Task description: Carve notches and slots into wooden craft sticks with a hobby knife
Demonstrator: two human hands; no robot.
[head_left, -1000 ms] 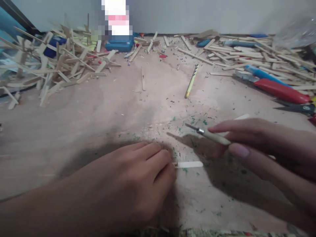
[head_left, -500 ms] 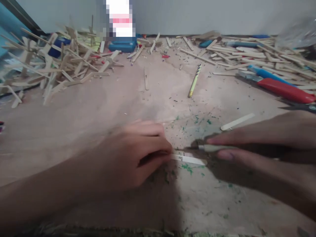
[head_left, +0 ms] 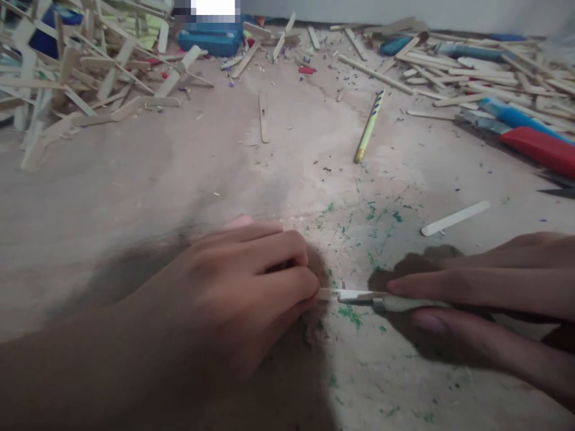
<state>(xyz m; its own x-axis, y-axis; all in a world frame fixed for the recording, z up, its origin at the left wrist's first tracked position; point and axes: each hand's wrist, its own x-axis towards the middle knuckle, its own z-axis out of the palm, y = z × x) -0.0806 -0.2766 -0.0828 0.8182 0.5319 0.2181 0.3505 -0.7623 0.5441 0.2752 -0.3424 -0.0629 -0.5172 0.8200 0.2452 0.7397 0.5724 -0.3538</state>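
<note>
My left hand (head_left: 251, 287) is closed on one end of a flat wooden stick (head_left: 327, 294), pressed down at the tabletop. Between thumb and fingers, my right hand (head_left: 476, 299) grips a small knife with a pale handle (head_left: 404, 303). The knife's thin blade (head_left: 357, 300) lies over the stick's free end, just right of my left fingertips. Small green shavings (head_left: 351, 315) are scattered around the stick. Another loose stick (head_left: 456, 218) rests on the table above my right hand.
A tangled pile of sticks (head_left: 103, 66) fills the far left. A striped pencil (head_left: 369, 127) lies beyond my hands. At the right are more sticks (head_left: 471, 75) and a red-handled tool (head_left: 539, 146). A blue box (head_left: 211, 39) stands at the back.
The knife has moved from just above the stick down onto its exposed end. The view has tilted lower, so the table's things appear higher up.
</note>
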